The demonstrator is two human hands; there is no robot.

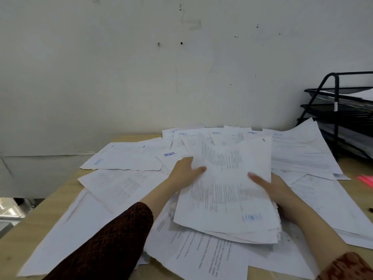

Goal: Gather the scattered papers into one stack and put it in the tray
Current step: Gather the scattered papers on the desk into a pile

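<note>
A thick stack of printed white papers (228, 190) is held tilted above the desk, its top edge curling away from me. My left hand (184, 174) grips its left edge, thumb on the top sheet. My right hand (274, 188) grips the right edge, thumb lying across the top page. Loose sheets (125, 158) lie scattered over the wooden desk (50, 211) on all sides of the stack. A black wire-mesh tray rack (341, 110) with several tiers stands at the far right, some paper in its top tier.
A pale wall rises right behind the desk. A pink sticky-note pad (366, 179) lies at the right edge, below the rack. The desk's left edge drops off to the floor at lower left.
</note>
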